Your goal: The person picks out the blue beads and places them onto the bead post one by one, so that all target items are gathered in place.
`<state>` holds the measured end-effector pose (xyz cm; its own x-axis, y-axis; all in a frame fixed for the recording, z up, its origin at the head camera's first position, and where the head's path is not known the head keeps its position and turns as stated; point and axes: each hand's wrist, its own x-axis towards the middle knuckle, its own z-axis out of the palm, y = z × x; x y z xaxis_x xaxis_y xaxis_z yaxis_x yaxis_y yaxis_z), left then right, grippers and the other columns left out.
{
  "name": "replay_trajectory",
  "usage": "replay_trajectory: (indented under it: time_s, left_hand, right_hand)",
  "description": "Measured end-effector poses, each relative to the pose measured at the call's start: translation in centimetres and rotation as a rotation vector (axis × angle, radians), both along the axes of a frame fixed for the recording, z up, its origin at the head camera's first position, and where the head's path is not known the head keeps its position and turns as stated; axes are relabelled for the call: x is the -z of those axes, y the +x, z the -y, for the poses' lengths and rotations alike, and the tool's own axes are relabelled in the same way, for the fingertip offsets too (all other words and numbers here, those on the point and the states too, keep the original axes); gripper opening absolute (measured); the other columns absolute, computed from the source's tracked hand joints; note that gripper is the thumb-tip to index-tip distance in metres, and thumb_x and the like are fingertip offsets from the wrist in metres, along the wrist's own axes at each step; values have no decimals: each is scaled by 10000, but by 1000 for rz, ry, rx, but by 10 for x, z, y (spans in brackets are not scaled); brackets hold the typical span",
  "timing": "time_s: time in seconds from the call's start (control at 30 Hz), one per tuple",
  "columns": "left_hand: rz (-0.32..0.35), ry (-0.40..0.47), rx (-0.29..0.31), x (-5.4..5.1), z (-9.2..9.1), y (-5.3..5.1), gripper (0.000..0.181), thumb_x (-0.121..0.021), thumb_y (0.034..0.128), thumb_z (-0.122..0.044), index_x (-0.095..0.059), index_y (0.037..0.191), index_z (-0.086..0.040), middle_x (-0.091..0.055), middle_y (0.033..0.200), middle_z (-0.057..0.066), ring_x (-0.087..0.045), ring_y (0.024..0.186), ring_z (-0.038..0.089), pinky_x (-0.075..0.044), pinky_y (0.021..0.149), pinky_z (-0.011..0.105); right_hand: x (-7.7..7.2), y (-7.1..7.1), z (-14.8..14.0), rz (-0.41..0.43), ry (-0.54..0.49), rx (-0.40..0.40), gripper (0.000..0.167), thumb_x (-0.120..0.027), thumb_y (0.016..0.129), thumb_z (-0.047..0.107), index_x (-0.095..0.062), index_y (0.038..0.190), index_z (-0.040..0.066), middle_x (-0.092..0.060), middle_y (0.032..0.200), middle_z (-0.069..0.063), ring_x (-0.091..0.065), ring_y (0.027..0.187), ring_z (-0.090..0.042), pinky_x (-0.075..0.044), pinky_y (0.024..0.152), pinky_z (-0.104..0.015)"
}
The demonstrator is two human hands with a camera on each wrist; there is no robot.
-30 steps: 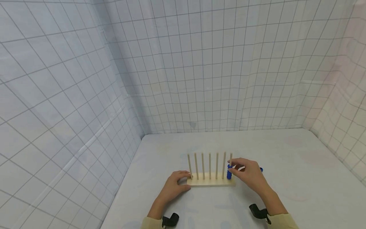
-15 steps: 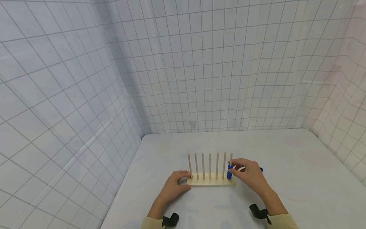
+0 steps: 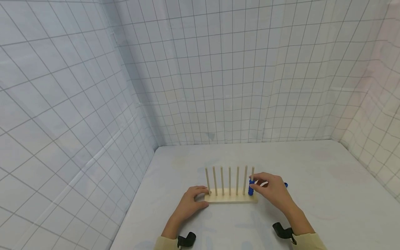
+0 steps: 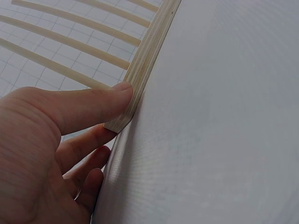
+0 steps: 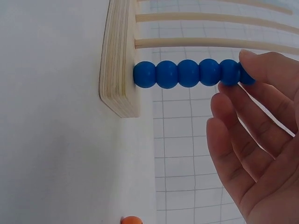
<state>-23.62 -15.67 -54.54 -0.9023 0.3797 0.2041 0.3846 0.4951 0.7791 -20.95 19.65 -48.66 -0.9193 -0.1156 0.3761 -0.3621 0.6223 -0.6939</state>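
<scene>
Little has changed; the right hand (image 3: 274,191) still pinches the top blue bead (image 5: 246,77) on the rightmost rod (image 3: 252,171) of the wooden rack (image 3: 230,199), leaving it unreleased; the left hand (image 3: 189,203) grips the rack's left end.

our pale yellow left sleeve (image 3: 165,243), our matching right sleeve (image 3: 309,241), both plain and ending short of our bare left hand (image 3: 190,201) and right hand (image 3: 272,190), our black, elbow-shaped left wrist camera (image 3: 186,240), our right wrist camera (image 3: 282,231) likewise bent and black
</scene>
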Motion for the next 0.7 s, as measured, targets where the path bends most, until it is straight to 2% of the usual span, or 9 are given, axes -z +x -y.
replay_trajectory:
  time_s: [0.37, 0.7]
  left_hand:
    - [-12, -8, 4, -1, -1, -1, 369, -852, 797, -223, -747, 1151, -221, -640, 1286, -55, -499, 1283, 270, -368, 1082, 560]
    - [-17, -11, 0, -2, 0, 0, 377, -851, 801, -250, -746, 1160, -202, -645, 1285, -27, -506, 1280, 299, -378, 1073, 575]
  right_hand:
    - [0, 0, -4, -23, -4, -6, 320, -837, 842, 212, -747, 1147, 172, -716, 1021, 81, -654, 846, -86, -576, 711, -252]
    - [-7, -2, -15, -68, 60, -4, 322, -826, 852, 176, -741, 1162, 190, -716, 1061, 90, -645, 849, -65, -576, 706, -249]
